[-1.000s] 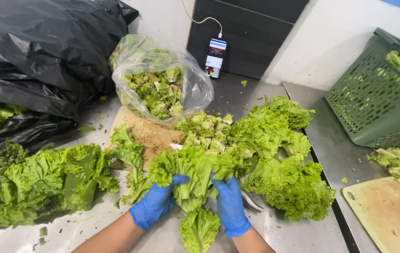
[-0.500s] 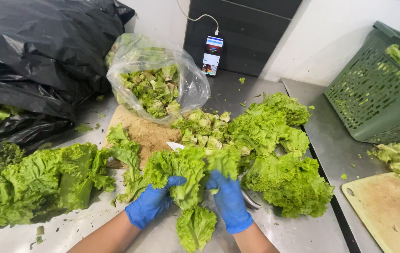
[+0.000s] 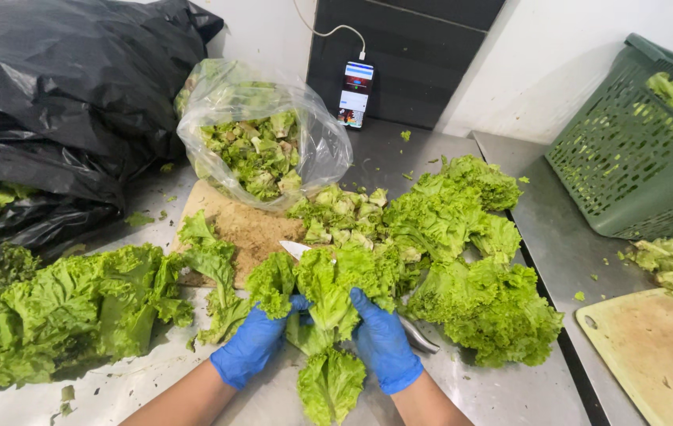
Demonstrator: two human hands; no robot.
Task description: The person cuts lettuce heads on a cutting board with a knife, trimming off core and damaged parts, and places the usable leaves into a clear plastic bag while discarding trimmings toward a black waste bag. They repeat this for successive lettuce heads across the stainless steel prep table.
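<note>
Lettuce, a bunch of frilly green leaves [image 3: 328, 315], sits low on the steel table [image 3: 502, 398], clasped from both sides: the left hand in a blue glove [image 3: 253, 351] and the right hand, also blue-gloved [image 3: 386, 347], each close their grip around it. A knife blade [image 3: 297, 248] pokes out behind the bunch, its handle probably hidden under the leaves. Beyond lie a worn wooden cutting board [image 3: 246, 225], then a clear plastic bag of chopped lettuce [image 3: 261, 146], and black rubbish bags [image 3: 52, 102] to the left.
</note>
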